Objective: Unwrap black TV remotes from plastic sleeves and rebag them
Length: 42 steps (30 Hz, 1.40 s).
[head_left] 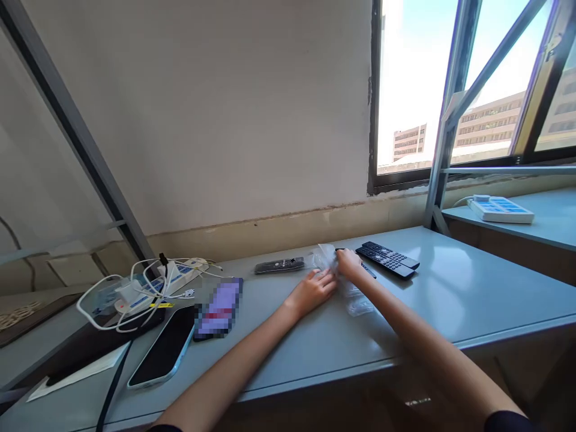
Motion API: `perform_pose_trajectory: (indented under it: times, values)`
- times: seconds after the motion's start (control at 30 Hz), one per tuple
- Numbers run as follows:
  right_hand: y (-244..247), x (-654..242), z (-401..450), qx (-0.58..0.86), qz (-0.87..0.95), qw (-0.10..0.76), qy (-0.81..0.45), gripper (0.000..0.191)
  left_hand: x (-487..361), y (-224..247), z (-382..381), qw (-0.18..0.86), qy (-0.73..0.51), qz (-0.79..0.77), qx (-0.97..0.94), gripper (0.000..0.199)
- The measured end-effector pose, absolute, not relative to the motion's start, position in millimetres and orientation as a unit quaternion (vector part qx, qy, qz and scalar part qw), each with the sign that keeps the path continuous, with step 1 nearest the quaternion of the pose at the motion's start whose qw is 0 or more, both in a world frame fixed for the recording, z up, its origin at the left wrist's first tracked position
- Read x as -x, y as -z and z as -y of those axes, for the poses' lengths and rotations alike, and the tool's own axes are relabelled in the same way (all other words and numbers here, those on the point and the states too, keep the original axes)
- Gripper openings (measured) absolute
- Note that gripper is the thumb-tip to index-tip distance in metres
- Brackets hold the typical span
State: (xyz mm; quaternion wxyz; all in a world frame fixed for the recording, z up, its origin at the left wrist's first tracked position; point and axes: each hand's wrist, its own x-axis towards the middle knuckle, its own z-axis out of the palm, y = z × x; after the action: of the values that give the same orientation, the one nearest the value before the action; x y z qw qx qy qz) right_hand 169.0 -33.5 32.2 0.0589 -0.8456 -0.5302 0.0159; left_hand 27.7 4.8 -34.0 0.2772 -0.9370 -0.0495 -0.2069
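My left hand (pixel 312 293) rests at the middle of the grey desk, fingers spread, its fingertips by crumpled clear plastic (pixel 324 258). Just right of it, my right hand (pixel 349 263) is closed at the plastic, over the end of a black remote (pixel 368 271) that shows partly past the fingers. More clear plastic (pixel 359 305) lies below the right wrist. Two black remotes (pixel 390 260) lie side by side to the right. To the left, near the wall, is another dark remote (pixel 279 265) in a clear wrapper.
On the left are a power strip (pixel 182 277) with tangled white cables, a phone (pixel 164 348) with a dark screen and a purple, blurred-out device (pixel 220 307). A metal frame post (pixel 443 144) stands at the right, before a side desk with a white box (pixel 500 210).
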Motion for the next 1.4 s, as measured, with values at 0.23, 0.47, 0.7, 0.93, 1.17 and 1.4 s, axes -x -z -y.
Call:
perform_pose_trajectory:
  times: [0.23, 0.47, 0.7, 0.93, 1.17, 1.4]
  values:
    - [-39, -179, 28, 0.826, 0.561, 0.046, 0.011, 0.041, -32, 38, -10, 0.262, 0.190, 0.062, 0.944, 0.022]
    - [-30, -190, 34, 0.824, 0.564, 0.057, 0.022, 0.040, -53, 22, -16, 0.187, 0.165, 0.130, 0.960, 0.023]
    - [-30, -189, 37, 0.839, 0.540, 0.065, 0.017, 0.040, -49, 21, -15, 0.177, 0.192, 0.155, 0.953, 0.027]
    - [-38, -186, 41, 0.862, 0.500, 0.080, -0.014, 0.038, -54, 20, -8, 0.221, 0.154, 0.105, 0.957, 0.032]
    - [-39, -206, 40, 0.868, 0.476, 0.132, -0.051, 0.051, -56, 24, -10, 0.210, 0.154, 0.082, 0.962, 0.015]
    - [-21, -205, 30, 0.844, 0.467, 0.237, -0.115, 0.028, -47, 18, -8, 0.156, 0.227, 0.155, 0.949, 0.013]
